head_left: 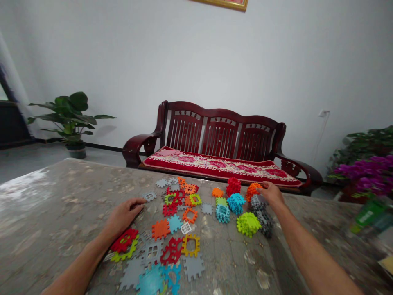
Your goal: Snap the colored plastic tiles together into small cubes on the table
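Note:
My left hand (125, 215) rests on the table with loosely bent fingers and nothing visible in them. Near its fingertips lies a grey window tile (149, 196); a red gear-like tile (124, 240) on a lime frame is beside the wrist. At the right, my right hand (272, 192) has its fingers closed at a grey interlocking tile (261, 199) on top of a grey stack (264, 223). Its fingertips are close to an orange stack (253, 189). Beside these stand a blue stack (236, 203), a red stack (233, 186) and a lime stack (248, 224).
Loose tiles spread across the table's middle, including an orange tile (160, 229), a yellow frame (190, 245) and a blue tile (151, 280). Beyond the table (61, 196) stands a wooden bench (219, 131). A green container (367, 215) and purple flowers (367, 172) are far right.

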A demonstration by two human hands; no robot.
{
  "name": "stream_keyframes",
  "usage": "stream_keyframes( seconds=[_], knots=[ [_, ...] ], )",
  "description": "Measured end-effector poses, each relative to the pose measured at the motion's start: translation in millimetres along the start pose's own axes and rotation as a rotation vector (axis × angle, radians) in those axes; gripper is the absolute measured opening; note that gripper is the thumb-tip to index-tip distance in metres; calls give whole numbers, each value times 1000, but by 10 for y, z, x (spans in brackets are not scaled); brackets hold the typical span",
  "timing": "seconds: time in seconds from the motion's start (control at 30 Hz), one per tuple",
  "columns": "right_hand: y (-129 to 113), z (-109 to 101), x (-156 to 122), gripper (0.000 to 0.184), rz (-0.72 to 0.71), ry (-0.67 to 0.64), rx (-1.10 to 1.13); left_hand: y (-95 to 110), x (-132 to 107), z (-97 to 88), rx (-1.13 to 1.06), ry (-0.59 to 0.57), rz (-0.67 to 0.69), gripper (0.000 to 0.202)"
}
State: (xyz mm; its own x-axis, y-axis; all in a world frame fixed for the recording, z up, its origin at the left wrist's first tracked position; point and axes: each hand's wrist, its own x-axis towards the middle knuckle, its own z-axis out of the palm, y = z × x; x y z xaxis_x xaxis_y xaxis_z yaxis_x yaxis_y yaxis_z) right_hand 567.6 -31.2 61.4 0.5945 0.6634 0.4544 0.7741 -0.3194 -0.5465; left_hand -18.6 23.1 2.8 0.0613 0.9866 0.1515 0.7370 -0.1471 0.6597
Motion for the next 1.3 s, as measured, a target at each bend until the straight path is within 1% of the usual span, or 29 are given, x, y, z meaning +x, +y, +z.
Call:
stream_keyframes(
  seconds=[0.07, 0.13, 0.2, 0.27, 0.33, 0.4, 0.43, 0.47, 0.53, 0.6, 0.63, 0.7, 0.77, 0.87, 0.93, 1.0, 1.07, 1.17, 1.23, 1.3],
  knots=[
    [-119, -43, -84, 43, 1, 2, 11, -1, -1, 9, -13, -4, 3, 40],
    [-316, -71, -256, 43, -38, -4, 52, 3, -6, 18, -34, -14, 6, 40],
    [-588, -83, -545, 41, -162, -18, 171, 9, -15, 26, -65, -7, 11, 39],
    [-906, -90, -952, 38, -298, -90, 250, 17, -28, 28, -102, 3, 15, 40],
    [-1222, -99, -1440, 35, -426, -198, 314, 30, -48, 19, -154, -8, 17, 43],
    [-1490, -107, -1943, 32, -546, -356, 362, 46, -74, -3, -221, -17, 28, 44],
    [-1594, -107, -2178, 34, -597, -448, 363, 53, -88, -18, -256, -31, 42, 45],
    [-1678, -103, -2394, 39, -639, -529, 351, 59, -101, -34, -289, -51, 59, 46],
    [-1781, -82, -2749, 61, -708, -656, 292, 65, -124, -71, -352, -109, 91, 51],
    [-1824, -45, -2993, 85, -791, -756, 245, 66, -143, -111, -403, -189, 109, 59],
    [-1834, -23, -3075, 93, -829, -789, 236, 67, -152, -133, -419, -233, 117, 63],
    [-1858, 24, -3173, 97, -873, -822, 227, 74, -171, -181, -412, -325, 135, 68],
    [-1904, 69, -3199, 90, -844, -792, 207, 90, -190, -233, -358, -407, 169, 71],
    [-1999, 126, -3149, 68, -742, -683, 163, 127, -214, -300, -249, -517, 243, 77],
    [-2034, 163, -3086, 56, -713, -617, 156, 153, -225, -325, -188, -577, 293, 86],
    [-2020, 204, -3024, 49, -693, -549, 160, 178, -239, -328, -145, -627, 345, 99],
    [-1955, 251, -2974, 46, -655, -483, 158, 206, -263, -308, -83, -671, 399, 112],
    [-1802, 330, -2912, 41, -562, -428, 147, 265, -329, -246, 121, -694, 412, 126],
    [-1708, 379, -2869, 41, -494, -421, 169, 320, -392, -186, 272, -673, 384, 132],
    [-1647, 419, -2817, 41, -435, -432, 230, 379, -458, -113, 355, -643, 389, 134]
  ],
)
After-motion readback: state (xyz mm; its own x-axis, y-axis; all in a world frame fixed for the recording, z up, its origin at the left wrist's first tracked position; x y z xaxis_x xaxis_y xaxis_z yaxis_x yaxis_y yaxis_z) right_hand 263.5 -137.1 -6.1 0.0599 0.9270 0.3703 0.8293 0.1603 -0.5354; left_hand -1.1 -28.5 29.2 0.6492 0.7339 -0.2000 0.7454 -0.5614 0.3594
